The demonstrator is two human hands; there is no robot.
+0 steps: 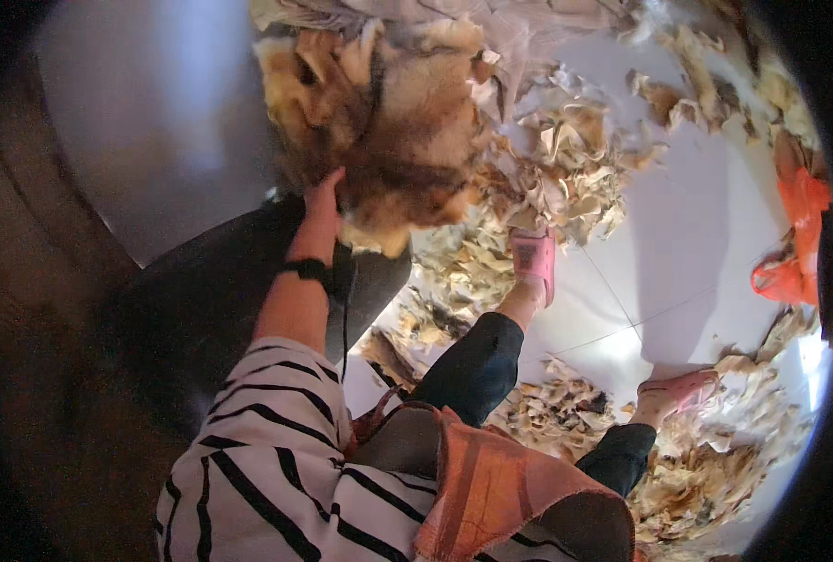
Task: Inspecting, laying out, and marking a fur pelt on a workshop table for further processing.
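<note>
My left hand [322, 203] reaches up and away, a black band round its wrist. It grips the near edge of a large tan and brown fur piece [416, 112]. One finger or the thumb shows against the fur; the others are hidden. The fur hangs over a dark rounded surface [220, 300] and looks a little blurred. A thin black cord [350, 318] runs down beside my forearm. My right hand is not visible.
Heaps of fur scraps [575, 159] cover the pale tiled floor [594, 318] around my feet in pink shoes [534, 262]. More scraps [702, 487] lie at lower right. A red plastic bag [796, 225] is at the right. A smooth grey surface [173, 122] stands at upper left.
</note>
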